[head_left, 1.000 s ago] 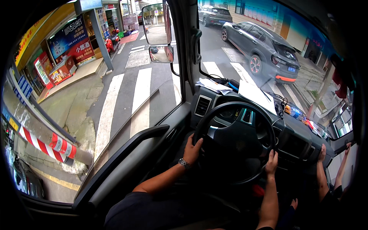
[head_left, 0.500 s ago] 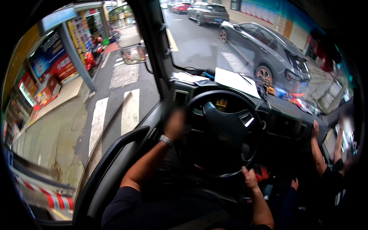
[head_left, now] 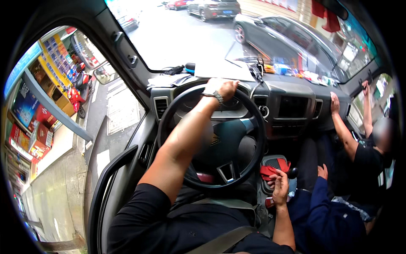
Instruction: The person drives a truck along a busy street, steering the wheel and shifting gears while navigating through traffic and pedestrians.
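Observation:
I grip the top rim of the black steering wheel [head_left: 259, 144] with my left hand [head_left: 224, 88], a metal watch on that wrist and the arm stretched across the wheel. My right hand [head_left: 279, 186] is off the rim, right of the wheel and just short of the black gear knob [head_left: 292, 172], its fingers apart and loosely bent with nothing visible in them. A red cloth [head_left: 268, 171] lies beside the knob, partly behind those fingers.
Two other people [head_left: 359, 148] [head_left: 317, 216] sit at the right. Papers [head_left: 224, 70] and small items lie on the dashboard [head_left: 270, 89]. Outside are a dark car [head_left: 283, 36] ahead right, a red scooter [head_left: 76, 95] and storefronts left.
The wheel has been turned, with my left hand moving from its left side over to the top. My right hand has let go and dropped toward the gear knob. The view outside has swung.

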`<action>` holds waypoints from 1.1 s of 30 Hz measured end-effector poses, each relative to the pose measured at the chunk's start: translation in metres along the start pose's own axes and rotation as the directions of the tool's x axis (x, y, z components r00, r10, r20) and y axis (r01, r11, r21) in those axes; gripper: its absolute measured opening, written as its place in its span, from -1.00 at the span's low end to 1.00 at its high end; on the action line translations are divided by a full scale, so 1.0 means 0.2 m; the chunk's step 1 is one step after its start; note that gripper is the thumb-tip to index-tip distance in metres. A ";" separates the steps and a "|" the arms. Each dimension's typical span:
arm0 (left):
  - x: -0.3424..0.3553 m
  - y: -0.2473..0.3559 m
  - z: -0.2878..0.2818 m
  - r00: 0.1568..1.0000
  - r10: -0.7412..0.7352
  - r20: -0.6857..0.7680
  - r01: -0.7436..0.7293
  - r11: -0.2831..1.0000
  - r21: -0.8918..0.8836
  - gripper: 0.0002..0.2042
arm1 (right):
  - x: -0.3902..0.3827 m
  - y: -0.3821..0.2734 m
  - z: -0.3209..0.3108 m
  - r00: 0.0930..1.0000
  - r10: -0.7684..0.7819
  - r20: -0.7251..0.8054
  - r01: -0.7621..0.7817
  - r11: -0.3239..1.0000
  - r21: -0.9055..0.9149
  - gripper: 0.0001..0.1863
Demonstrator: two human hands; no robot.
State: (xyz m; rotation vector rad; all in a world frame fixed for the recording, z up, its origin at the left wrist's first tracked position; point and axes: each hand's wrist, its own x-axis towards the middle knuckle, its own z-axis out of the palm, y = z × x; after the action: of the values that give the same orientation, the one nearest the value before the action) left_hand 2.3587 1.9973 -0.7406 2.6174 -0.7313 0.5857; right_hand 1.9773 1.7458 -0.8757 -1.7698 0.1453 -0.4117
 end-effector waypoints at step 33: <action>-1.66 -0.51 0.72 0.778 0.572 -0.258 -0.615 0.777 -0.133 -0.33 | 0.65 0.73 0.55 0.713 -0.666 -0.220 0.520 0.712 -0.472 -0.48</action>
State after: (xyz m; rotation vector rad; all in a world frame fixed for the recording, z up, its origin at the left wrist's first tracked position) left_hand 2.1991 2.1503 -1.0437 2.0551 -1.4868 0.8779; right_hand 2.1534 1.7704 -1.0113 -2.0818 -0.1133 -1.2942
